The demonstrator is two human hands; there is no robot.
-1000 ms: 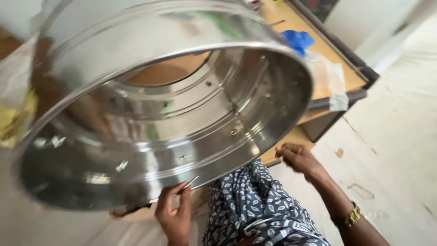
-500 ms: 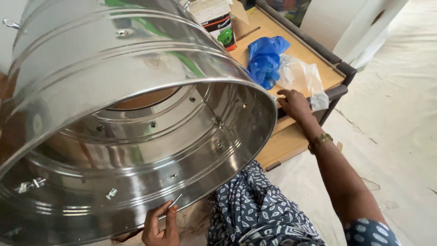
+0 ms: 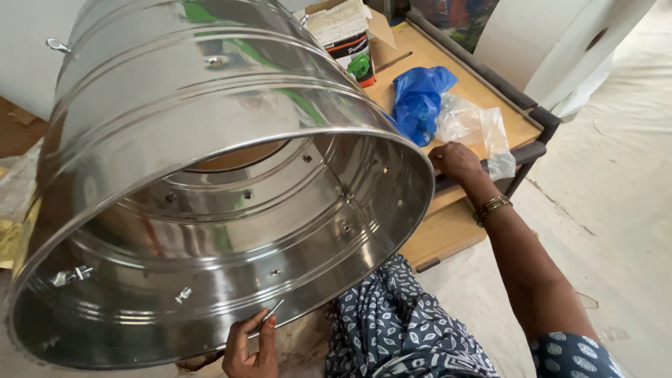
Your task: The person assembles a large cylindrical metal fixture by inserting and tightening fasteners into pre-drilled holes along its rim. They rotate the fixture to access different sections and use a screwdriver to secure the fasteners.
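A large shiny steel drum [image 3: 210, 175] lies on its side with its open end toward me; small bolts and wing nuts stud its inner wall. My left hand [image 3: 250, 344] is at the drum's lower rim and pinches a thin metal screw [image 3: 274, 310] against it. My right hand [image 3: 455, 159] is stretched out to the wooden table [image 3: 514, 129], its fingers curled down beside a clear plastic bag [image 3: 476, 126]. A bangle sits on that wrist. What the fingertips touch is hidden.
A crumpled blue plastic bag [image 3: 418, 101] lies on the table by the clear one. A cardboard box [image 3: 346, 35] stands behind the drum. A lower wooden shelf [image 3: 448, 231] juts out under the table. My patterned blue clothing [image 3: 399, 329] fills the bottom; pale floor lies right.
My right hand rose from the lower shelf edge to the table top beside the plastic bags. My left hand stayed at the drum's lower rim. The view shifted downward.
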